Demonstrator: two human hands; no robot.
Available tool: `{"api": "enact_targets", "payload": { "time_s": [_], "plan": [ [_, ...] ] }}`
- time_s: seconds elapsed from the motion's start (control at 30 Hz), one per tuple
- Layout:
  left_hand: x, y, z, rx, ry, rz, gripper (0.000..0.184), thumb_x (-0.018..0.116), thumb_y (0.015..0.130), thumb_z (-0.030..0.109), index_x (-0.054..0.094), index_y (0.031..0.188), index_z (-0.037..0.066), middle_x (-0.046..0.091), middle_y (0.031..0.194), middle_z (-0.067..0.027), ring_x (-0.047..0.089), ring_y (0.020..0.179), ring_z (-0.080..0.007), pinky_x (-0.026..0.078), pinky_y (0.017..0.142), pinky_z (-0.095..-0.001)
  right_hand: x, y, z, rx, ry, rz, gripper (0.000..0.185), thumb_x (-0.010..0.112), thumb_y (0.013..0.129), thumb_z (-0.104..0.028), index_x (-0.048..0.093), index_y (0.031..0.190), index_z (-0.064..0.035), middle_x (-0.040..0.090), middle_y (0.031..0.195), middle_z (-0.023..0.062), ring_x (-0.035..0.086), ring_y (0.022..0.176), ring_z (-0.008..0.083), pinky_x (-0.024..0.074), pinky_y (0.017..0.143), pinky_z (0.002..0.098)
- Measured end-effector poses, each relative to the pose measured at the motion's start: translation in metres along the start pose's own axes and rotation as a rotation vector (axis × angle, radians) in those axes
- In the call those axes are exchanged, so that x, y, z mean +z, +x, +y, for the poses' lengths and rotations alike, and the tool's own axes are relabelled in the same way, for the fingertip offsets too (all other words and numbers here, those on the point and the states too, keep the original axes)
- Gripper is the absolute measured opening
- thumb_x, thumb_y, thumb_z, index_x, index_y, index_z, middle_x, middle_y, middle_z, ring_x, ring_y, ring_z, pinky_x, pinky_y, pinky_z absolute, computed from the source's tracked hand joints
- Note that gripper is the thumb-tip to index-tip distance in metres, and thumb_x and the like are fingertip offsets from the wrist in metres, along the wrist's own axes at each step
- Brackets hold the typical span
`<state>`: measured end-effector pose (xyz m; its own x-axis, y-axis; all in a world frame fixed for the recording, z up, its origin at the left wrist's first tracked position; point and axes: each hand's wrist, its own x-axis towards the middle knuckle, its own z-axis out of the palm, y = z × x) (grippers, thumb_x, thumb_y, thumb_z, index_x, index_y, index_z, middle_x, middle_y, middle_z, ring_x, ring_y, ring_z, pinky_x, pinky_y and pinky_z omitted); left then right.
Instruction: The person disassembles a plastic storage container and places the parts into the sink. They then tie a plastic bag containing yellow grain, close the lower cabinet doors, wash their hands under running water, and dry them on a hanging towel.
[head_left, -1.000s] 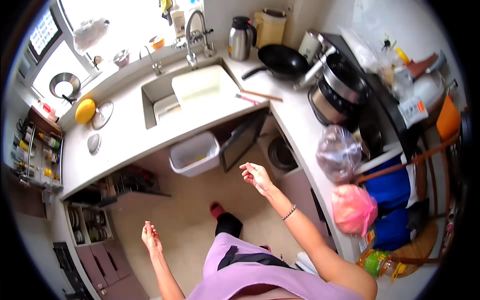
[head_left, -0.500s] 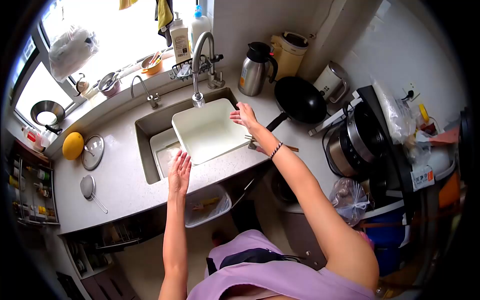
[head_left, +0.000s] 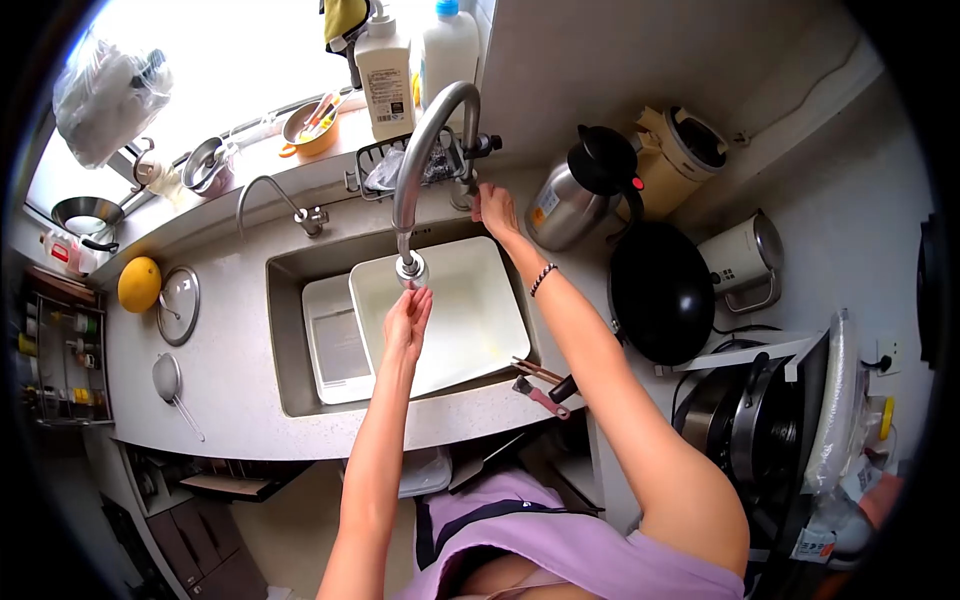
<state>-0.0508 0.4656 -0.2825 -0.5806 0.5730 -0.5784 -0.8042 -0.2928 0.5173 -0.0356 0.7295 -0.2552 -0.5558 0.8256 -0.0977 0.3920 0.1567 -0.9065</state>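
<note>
Over the middle of the sink (head_left: pixel 286 320), the left hand (head_left: pixel 408 322), fingers side by side, is just below the spout (head_left: pixel 411 268) of the tap (head_left: pixel 412 170), its grip unclear. The tap's neck arches forward from the back edge above a white tub (head_left: pixel 470 310). The right hand (head_left: pixel 498 212) is nearer the tap's base (head_left: pixel 462 193); whether it clamps this, I cannot tell.
</note>
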Motion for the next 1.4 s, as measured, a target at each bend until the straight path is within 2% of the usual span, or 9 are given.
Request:
{"api": "enact_targets", "payload": {
  "time_s": [0.37,0.6,0.8,0.83,0.93,1.07,1.17,1.33,1.4],
  "plan": [
    [-0.007,0.042,-0.020,0.034,-0.115,0.046,0.024,0.049,0.096,0.020,0.053,0.109,0.000,0.059,0.100,-0.0067,0.058,0.088,-0.0148,0.049,0.092,-0.0309,0.047,-0.088,0.031,0.415,0.884,-0.051,0.044,0.043,0.096,-0.043,0.047,0.113,-0.0033,0.061,0.100,0.0160,0.063,0.077,0.0188,0.0513,0.068,0.0300],
    [0.017,0.047,-0.024,-0.175,-0.293,-0.047,0.045,0.047,0.092,0.051,0.047,0.114,0.012,0.056,0.104,-0.0035,0.055,0.093,-0.0198,0.046,0.083,-0.0366,0.115,-0.103,0.031,0.103,0.620,-0.868,0.029,0.048,0.090,-0.027,0.062,0.105,-0.0068,0.063,0.091,0.0046,0.056,0.083,0.0112,0.0428,0.073,0.0242],
    [0.003,0.066,-0.024,-0.015,-0.268,0.043,0.060,0.028,0.092,0.062,0.047,0.126,0.016,0.058,0.099,-0.0020,0.051,0.090,-0.0167,0.044,0.077,-0.0337,0.075,-0.132,-0.010,-0.430,0.238,-0.699,0.056,0.032,0.095,-0.050,0.050,0.126,-0.0068,0.057,0.120,0.0115,0.047,0.115,0.0219,0.0314,0.101,0.0369],
    [0.008,0.061,-0.039,-0.084,-0.261,-0.013,0.060,0.036,0.089,0.065,0.049,0.118,0.015,0.058,0.098,-0.0049,0.054,0.089,-0.0208,0.047,0.076,-0.0370,0.077,-0.086,0.019,-0.097,0.318,-1.052,0.055,0.034,0.095,-0.048,0.048,0.128,-0.0069,0.051,0.126,0.0127,0.041,0.121,0.0228,0.0284,0.104,0.0376],
    [0.020,0.063,-0.043,-0.189,-0.327,0.092,0.062,0.038,0.087,0.068,0.051,0.112,0.013,0.060,0.096,-0.0081,0.058,0.085,-0.0247,0.050,0.070,-0.0415,0.104,-0.107,0.019,0.283,0.418,-0.927,0.051,0.038,0.095,-0.042,0.045,0.132,-0.0070,0.041,0.136,0.0144,0.033,0.130,0.0236,0.0231,0.108,0.0382],
    [-0.054,0.114,-0.045,-0.030,-0.260,-0.199,0.059,0.037,0.088,0.066,0.044,0.122,0.018,0.052,0.105,0.0004,0.052,0.087,-0.0174,0.046,0.068,-0.0369,0.119,-0.132,0.023,0.082,0.393,-0.773,0.040,0.042,0.093,-0.035,0.054,0.118,-0.0058,0.057,0.109,0.0083,0.048,0.111,0.0179,0.0364,0.096,0.0307],
    [0.019,0.055,-0.032,-0.072,-0.068,0.288,0.061,0.041,0.092,0.057,0.039,0.132,0.011,0.050,0.121,-0.0026,0.058,0.094,-0.0226,0.050,0.071,-0.0384,0.123,-0.132,0.021,-0.032,0.392,-0.689,0.036,0.045,0.092,-0.032,0.058,0.112,-0.0052,0.065,0.096,0.0053,0.056,0.102,0.0150,0.0431,0.089,0.0270],
    [-0.014,0.095,-0.050,0.418,-0.072,0.130,0.056,0.045,0.094,0.049,0.040,0.129,0.006,0.053,0.114,-0.0050,0.060,0.088,-0.0228,0.052,0.074,-0.0375,0.112,-0.137,0.020,0.532,1.161,-0.525,0.029,0.046,0.093,-0.016,0.055,0.116,-0.0019,0.060,0.112,0.0065,0.056,0.105,0.0163,0.0437,0.093,0.0257],
    [-0.030,0.091,-0.028,0.197,-0.059,-0.060,0.053,0.049,0.093,0.049,0.044,0.122,0.005,0.055,0.104,-0.0068,0.059,0.084,-0.0204,0.051,0.070,-0.0363,0.109,-0.160,0.020,0.596,1.506,-0.506,0.025,0.047,0.093,-0.013,0.055,0.114,-0.0023,0.061,0.108,0.0075,0.058,0.100,0.0170,0.0468,0.087,0.0262]
  ]
}}
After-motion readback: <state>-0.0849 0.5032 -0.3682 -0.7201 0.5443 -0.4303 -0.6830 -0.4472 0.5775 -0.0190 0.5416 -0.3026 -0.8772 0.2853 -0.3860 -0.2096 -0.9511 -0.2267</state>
